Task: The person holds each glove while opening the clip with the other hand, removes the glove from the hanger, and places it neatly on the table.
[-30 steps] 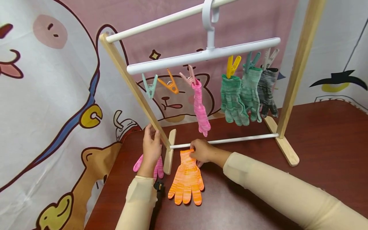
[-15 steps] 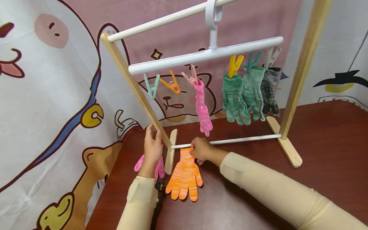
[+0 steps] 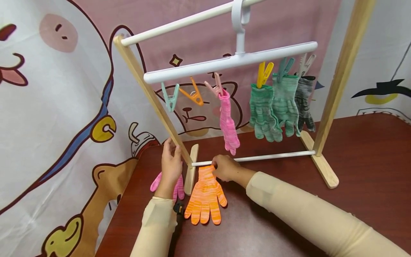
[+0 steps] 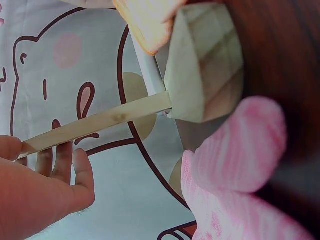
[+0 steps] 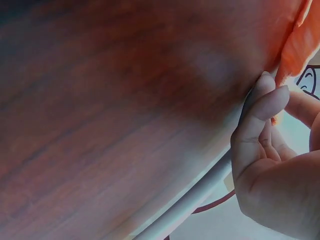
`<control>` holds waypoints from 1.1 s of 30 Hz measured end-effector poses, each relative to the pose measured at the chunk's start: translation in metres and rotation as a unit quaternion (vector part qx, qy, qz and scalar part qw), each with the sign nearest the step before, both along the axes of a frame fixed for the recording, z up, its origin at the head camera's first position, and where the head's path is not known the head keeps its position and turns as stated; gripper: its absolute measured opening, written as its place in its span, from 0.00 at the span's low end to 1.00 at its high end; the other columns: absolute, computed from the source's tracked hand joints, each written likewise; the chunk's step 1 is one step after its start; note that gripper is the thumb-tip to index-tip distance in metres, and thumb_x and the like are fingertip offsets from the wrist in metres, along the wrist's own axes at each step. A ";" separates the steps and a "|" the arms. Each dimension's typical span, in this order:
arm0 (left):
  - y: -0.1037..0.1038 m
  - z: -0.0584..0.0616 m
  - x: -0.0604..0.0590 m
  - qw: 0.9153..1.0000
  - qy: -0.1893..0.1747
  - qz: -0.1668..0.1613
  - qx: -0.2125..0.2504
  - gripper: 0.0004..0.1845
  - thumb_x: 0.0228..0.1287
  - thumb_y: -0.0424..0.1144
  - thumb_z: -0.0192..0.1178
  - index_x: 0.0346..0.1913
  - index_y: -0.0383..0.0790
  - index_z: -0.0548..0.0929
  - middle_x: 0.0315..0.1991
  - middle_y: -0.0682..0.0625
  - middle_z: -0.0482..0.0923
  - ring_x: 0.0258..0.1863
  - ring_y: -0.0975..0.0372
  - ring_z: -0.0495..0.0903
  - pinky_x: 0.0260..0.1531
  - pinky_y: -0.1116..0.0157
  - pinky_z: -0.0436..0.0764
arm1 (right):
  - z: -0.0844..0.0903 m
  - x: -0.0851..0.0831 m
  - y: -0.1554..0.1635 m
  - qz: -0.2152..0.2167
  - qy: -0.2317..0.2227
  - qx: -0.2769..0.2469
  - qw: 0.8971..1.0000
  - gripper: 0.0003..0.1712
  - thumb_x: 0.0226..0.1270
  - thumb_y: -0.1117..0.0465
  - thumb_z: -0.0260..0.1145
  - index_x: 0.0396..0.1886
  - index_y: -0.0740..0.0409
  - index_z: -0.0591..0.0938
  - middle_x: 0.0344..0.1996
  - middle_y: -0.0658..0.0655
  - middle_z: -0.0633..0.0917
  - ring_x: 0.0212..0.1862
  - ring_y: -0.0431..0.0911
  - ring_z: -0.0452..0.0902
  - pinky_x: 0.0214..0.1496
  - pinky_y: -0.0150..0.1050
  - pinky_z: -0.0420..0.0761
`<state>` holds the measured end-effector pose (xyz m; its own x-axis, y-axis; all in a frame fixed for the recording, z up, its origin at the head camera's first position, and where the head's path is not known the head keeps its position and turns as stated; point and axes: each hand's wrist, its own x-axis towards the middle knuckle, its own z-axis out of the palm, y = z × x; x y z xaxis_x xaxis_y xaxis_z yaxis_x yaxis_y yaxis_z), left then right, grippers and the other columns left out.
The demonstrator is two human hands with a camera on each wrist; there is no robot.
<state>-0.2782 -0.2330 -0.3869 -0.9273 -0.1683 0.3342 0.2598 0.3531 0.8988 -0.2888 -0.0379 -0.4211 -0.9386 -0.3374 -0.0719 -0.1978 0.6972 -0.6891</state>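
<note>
In the head view, my left hand grips the rack's left wooden post low down; the left wrist view shows its thumb and fingers around the post. My right hand pinches the cuff of an orange knit glove right at the rack's lower white bar. The glove lies palm-flat, its fingers toward me. In the right wrist view, the orange cuff shows at the fingertips, partly hidden. A pink glove rests beside the rack's left foot, partly covered by my left arm.
A white hanger hangs from the top bar. Its mint clothespin and orange clothespin hold nothing. Other pins hold a pink glove, two green gloves and a grey glove. A printed cloth stands behind the table.
The orange glove has shifted slightly left and closer to the lower bar with my right hand. The left hand keeps its hold on the post. The hanging gloves sway a little.
</note>
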 end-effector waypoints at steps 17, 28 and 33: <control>0.000 -0.001 0.000 1.000 -0.003 -0.004 0.004 0.22 0.79 0.35 0.46 0.72 0.46 0.65 0.60 0.39 0.73 0.62 0.49 0.73 0.61 0.48 0.73 | 0.002 0.009 0.011 0.053 0.033 -0.016 0.998 0.16 0.59 0.64 0.72 0.46 0.58 0.79 0.15 0.48 0.79 0.14 0.38 0.72 0.19 0.31 0.72; -0.001 -0.001 0.000 1.000 0.002 -0.007 0.005 0.22 0.79 0.35 0.47 0.72 0.45 0.65 0.60 0.39 0.73 0.63 0.48 0.73 0.63 0.49 0.72 | 0.020 0.019 0.046 0.069 -0.006 -0.078 0.995 0.12 0.65 0.64 0.68 0.46 0.62 0.78 0.26 0.57 0.82 0.19 0.50 0.81 0.17 0.34 0.76; -0.001 0.001 0.001 1.000 -0.005 -0.005 0.006 0.23 0.79 0.34 0.46 0.72 0.44 0.64 0.61 0.38 0.72 0.63 0.48 0.72 0.62 0.49 0.72 | 0.025 0.020 0.069 0.058 0.004 -0.110 0.992 0.12 0.65 0.66 0.65 0.47 0.64 0.79 0.30 0.60 0.84 0.20 0.51 0.82 0.17 0.37 0.79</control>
